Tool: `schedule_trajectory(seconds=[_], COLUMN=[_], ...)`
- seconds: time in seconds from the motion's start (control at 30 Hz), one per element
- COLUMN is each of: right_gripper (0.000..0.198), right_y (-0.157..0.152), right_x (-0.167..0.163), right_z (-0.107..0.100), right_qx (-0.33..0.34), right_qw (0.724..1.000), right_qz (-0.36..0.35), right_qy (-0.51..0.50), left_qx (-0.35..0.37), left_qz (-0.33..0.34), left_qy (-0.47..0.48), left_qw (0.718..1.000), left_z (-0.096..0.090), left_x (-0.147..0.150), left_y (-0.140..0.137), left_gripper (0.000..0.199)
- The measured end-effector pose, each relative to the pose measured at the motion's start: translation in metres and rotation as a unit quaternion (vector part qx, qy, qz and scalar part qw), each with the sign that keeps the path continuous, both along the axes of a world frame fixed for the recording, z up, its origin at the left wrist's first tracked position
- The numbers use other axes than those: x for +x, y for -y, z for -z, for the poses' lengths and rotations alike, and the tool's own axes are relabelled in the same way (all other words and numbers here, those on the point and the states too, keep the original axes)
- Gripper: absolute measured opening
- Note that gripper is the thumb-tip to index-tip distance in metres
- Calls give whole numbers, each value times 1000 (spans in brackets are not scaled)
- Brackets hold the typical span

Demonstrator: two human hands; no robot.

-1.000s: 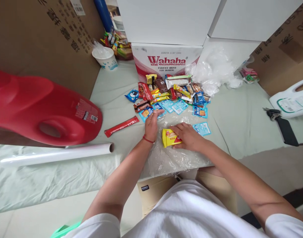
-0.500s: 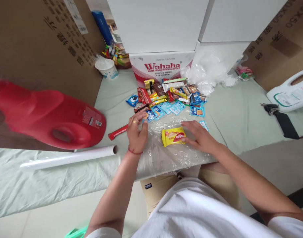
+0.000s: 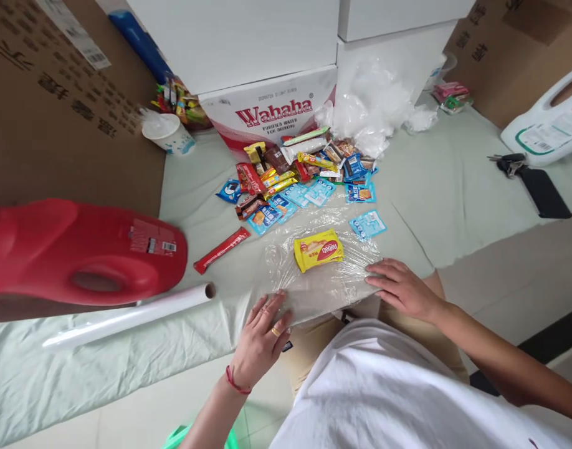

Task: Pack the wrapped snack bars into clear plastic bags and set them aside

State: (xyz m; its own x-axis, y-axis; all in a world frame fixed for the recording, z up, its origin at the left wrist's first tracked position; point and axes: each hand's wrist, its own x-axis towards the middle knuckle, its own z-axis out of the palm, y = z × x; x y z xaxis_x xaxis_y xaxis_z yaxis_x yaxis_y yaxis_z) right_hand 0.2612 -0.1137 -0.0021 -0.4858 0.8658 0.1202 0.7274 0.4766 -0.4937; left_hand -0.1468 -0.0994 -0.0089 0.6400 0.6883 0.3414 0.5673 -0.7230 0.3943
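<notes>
A yellow nabati wafer packet (image 3: 318,249) lies on a sheet of clear plastic film (image 3: 309,292) spread over the table. My left hand (image 3: 262,337) rests at the table's front edge, its fingers apart over the film's near left corner. On the other side, my right hand (image 3: 405,290) has its fingers stretched out, the tips touching the film's right edge. Neither hand touches the packet. Left of the film is a red stick-shaped wrapper (image 3: 221,249), and a light blue sachet (image 3: 367,224) lies just beyond its right side.
Several wrapped snacks (image 3: 286,171) are heaped before the Wahaha carton (image 3: 276,112). A white roll (image 3: 131,317) and a red jug (image 3: 90,255) stand left. Crumpled clear plastic (image 3: 370,106), keys (image 3: 510,163), a black phone-like slab (image 3: 543,190) and a white jug (image 3: 548,118) are right.
Both hands have moved back toward the table's front edge, away from the yellow packet, the right one also outward. The packet stays on the film. The camera view has shifted.
</notes>
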Motion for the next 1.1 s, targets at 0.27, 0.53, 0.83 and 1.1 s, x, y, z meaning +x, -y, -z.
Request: schedule_trajectory(seconds=[0.27,0.53,0.83,1.1], right_gripper=[30,45,19,32], right_y=[-45,-135,-157,-190], right_x=[9,-7,-21,-60], right_z=[-41,-70,-56,-87], right_qx=[-113,-248,-187,-40], right_qw=[982,950,963,975], right_qz=[12,104,155,129], right_qy=[-150,-158,119,179], left_qx=[-139,-310,19,100], left_qz=[-96,-309,-444,-104], left_qy=[158,216,152,77], left_qw=[973,873,883,986], left_z=[-27,-24,-41,-71], left_x=[2,5,22,101], left_y=[-23,-103,-119,-68], left_gripper=[14,30,17,44])
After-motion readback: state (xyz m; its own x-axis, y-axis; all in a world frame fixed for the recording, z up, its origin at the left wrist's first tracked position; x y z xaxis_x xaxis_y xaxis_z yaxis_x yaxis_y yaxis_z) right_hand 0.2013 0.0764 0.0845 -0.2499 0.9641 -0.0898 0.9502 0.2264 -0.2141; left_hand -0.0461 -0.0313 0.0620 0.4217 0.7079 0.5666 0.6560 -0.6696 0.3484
